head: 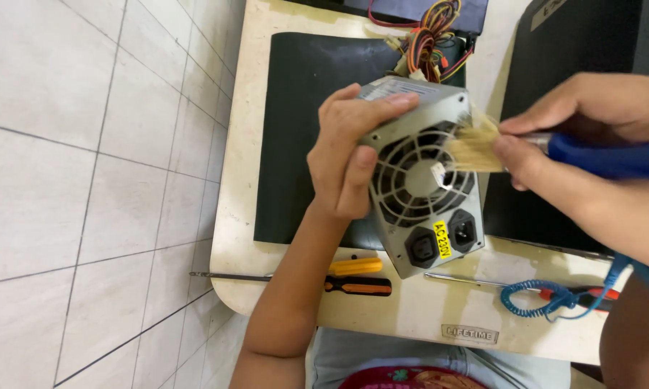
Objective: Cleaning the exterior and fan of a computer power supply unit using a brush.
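Left hand [350, 155] holds the grey metal box-shaped power supply unit [425, 180] tilted above the black mat [303, 130] on the beige surface [425, 317], grip closed around its side. Right hand [591, 137] clasps a blue-handled brush [526, 148], bristles touching the round fan grille [418, 176].

small yellow rectangular sticker [442, 240] with black print sits on the grey metal power supply box [429, 238], between its two black sockets, tilted with the box. pale rectangular label [394, 88] covers the box's top face, print too blurred to read. embossed rectangular plate [470, 334] in the cream table [411, 310] near edge. white label corner [548, 11] on the black case, top right.
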